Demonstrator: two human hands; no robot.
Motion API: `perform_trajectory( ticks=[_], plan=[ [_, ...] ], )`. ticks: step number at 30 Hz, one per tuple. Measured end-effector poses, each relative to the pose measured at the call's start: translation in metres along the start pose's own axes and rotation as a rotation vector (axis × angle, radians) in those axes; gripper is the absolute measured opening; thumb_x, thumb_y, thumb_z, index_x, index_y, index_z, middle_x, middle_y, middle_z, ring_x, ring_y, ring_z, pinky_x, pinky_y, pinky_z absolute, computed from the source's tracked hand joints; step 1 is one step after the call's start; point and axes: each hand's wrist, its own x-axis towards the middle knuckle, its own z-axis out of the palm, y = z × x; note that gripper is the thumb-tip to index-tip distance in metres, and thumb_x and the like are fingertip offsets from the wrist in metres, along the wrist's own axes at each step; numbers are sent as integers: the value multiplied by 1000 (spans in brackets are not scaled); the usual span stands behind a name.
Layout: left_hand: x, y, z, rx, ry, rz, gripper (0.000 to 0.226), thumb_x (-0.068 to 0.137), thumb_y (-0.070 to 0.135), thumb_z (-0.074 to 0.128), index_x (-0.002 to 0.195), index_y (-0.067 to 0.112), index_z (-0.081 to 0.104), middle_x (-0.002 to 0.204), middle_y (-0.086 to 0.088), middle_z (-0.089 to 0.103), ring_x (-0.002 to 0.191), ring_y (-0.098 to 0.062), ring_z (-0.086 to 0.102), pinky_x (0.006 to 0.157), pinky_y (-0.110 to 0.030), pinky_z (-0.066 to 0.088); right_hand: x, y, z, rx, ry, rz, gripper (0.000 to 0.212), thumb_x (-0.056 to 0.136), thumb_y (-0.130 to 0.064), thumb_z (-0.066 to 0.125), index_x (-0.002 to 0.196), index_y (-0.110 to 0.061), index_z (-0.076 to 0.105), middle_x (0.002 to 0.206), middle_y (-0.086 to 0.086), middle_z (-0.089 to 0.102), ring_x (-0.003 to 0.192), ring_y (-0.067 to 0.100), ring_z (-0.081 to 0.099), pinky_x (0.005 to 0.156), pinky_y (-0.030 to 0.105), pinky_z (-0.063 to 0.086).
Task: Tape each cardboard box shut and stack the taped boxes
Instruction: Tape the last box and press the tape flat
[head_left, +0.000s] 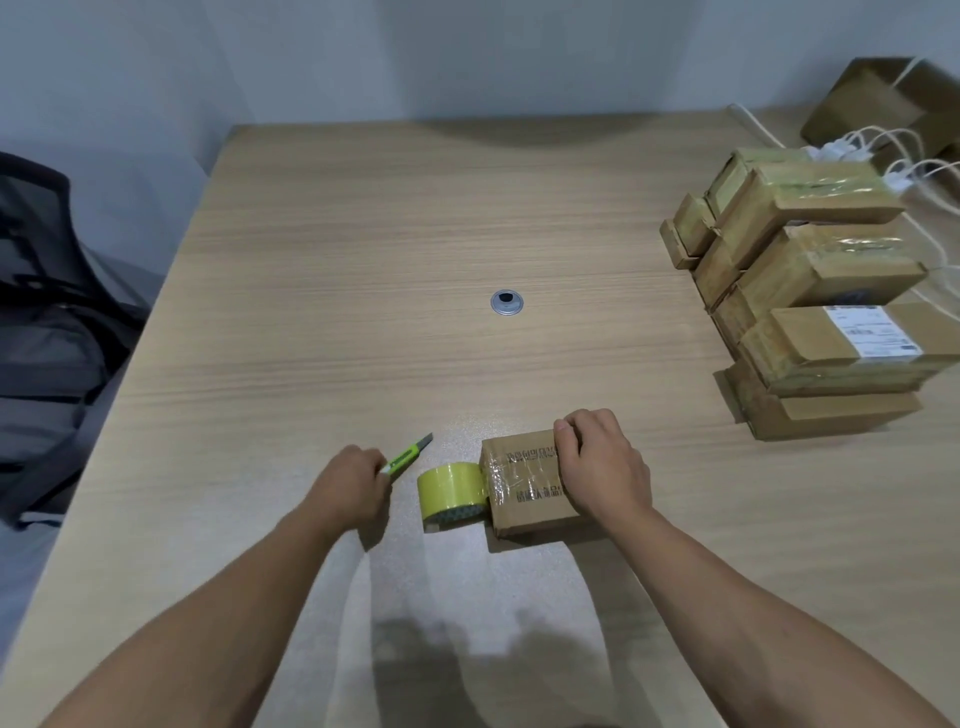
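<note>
The left hand (358, 480) is closed around the handle of a slim green utility knife (408, 454), and the blade end points away from the person. The right hand (597, 467) lies on top of a small brown cardboard box (524, 486) with printed characters; its fingers curl over the far edge, so it grips the box and holds it down. The box sits on the near middle of the light wooden table (363, 234). A roll of yellow-green packing tape (451, 491) stands touching its left side, and a shiny strip seems to run from the roll onto the box top. I judge the next step is to cut this strip, and here is the risk: the blade must work close to the right hand. If the box slides or the strip is slack, the knife could slip toward the fingers, or tear the tape crookedly. Well apart on the right waits a stack of taped cardboard boxes (810, 312) — the finished ones, it seems
</note>
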Motion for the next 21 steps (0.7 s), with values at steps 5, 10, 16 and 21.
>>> perform_trajectory(
  ticks=[5, 10, 16, 21],
  plan=[
    [-17, 19, 38, -24, 55, -176, 20, 97, 32, 57, 106, 16, 52, 98, -7, 61, 80, -24, 50, 67, -31, 39, 1, 0, 0, -2, -5, 2, 35, 106, -46, 32, 113, -26, 60, 125, -6, 51, 84, 21, 46, 75, 34, 36],
    [-20, 23, 49, -48, 60, -201, 24, 97, 37, 57, 103, 15, 50, 100, -10, 61, 81, -26, 55, 65, -31, 40, 0, -1, 0, -7, -9, 2, 35, 107, -45, 32, 113, -26, 60, 124, -6, 51, 84, 20, 46, 74, 34, 35],
    [-15, 16, 56, -157, 83, -269, 29, 94, 41, 63, 93, 14, 51, 97, -11, 61, 85, -29, 58, 68, -33, 43, 0, -1, -1, -10, -11, 7, 35, 107, -45, 32, 114, -27, 60, 125, -6, 51, 84, 20, 45, 74, 34, 34],
    [-21, 24, 38, -152, 149, -275, 31, 97, 45, 55, 92, 15, 52, 89, -5, 59, 80, -24, 56, 64, -33, 42, -1, -1, -1, -1, -12, 8, 35, 107, -45, 31, 113, -27, 60, 124, -7, 51, 84, 20, 46, 74, 34, 34]
  ],
)
